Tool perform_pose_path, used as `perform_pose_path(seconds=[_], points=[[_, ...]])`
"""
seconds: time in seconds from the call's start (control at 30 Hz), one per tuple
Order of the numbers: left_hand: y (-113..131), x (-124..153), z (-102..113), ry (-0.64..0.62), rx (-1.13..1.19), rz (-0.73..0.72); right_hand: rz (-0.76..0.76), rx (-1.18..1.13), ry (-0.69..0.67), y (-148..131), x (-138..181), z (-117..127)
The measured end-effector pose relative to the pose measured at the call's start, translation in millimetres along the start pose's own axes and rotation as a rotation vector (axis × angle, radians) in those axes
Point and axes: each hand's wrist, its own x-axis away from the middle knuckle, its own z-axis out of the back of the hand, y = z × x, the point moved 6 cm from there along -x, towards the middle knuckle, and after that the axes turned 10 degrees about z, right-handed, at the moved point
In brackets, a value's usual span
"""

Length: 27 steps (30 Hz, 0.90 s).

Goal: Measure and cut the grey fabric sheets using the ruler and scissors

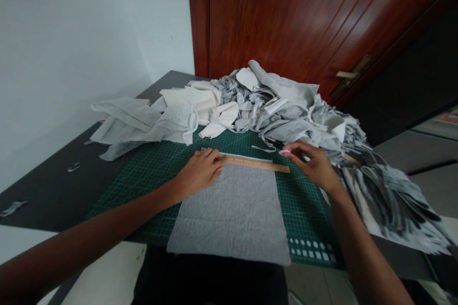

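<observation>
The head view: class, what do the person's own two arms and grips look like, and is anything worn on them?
The left grip and right grip are ungloved hands, and no watch or bracelet shows at either wrist. The left forearm and right forearm are slim and bare, with no sleeves, cables or markings visible. Fine detail, such as rings, is unclear.

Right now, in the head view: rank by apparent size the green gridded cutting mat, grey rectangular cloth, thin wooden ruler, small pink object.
1. Green gridded cutting mat, partly covered
2. Grey rectangular cloth
3. Thin wooden ruler
4. Small pink object
</observation>
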Motion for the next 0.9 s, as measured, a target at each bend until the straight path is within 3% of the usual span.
perform_pose_path(seconds=[0.2,0.3,0.4,0.7,0.9], points=[[5.2,0.9,-1.1,-0.016,-0.038,-0.007,-0.052,-0.362,-0.057,10.3,-45.5,-114.0],[8.9,3.4,-2.7,-0.034,-0.028,0.015,-0.004,-0.399,-0.061,0.4,-58.4,-147.4],[16.3,8.8,-4.4,-0.031,-0.029,0.066,0.026,-0.422,-0.036,-9.8,-73.2,-164.7],[29.9,13.7,-4.1,-0.042,-0.045,0.135,0.114,-0.484,-0.215,-41.2,-108.9,-215.8],[28.3,14.9,-7.9,-0.018,-0.023,0.144,0.187,-0.444,-0.273,-55.0,-114.2,-228.5]])
